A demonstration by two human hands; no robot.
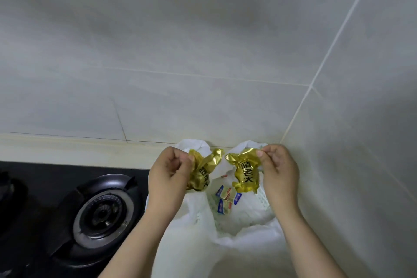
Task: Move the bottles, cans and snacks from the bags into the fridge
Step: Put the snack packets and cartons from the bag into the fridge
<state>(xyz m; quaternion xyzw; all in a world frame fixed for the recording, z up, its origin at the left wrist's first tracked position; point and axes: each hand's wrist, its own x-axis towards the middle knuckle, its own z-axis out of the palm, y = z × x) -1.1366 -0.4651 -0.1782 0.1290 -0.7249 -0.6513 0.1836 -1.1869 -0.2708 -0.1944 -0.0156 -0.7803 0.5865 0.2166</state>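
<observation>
l hand [169, 170] pinches a crinkled gold foil snack pack [202, 172]; r hand [278, 168] pinches a second gold foil pack [244, 172], black glyphs on it. both held over an open thin white plastic bag [237, 239] w/ small wrapped sweets [226, 200] inside. round black gas burner [102, 212] to the left, grey tiled wall [203, 52] behind.

**Counter corner: bag, hob, two packets**

Bag [248, 239] sits on counter [67, 153], tucked in the corner: back wall [180, 52] behind, side wall [372, 119] to the right. Hob burner [101, 212] just left of bag. Small snacks [226, 201] lie inside bag. Above its mouth, left hand [168, 174] pinches left packet [203, 171], right hand [279, 171] pinches right packet [244, 174]; packets side by side, apart.
</observation>
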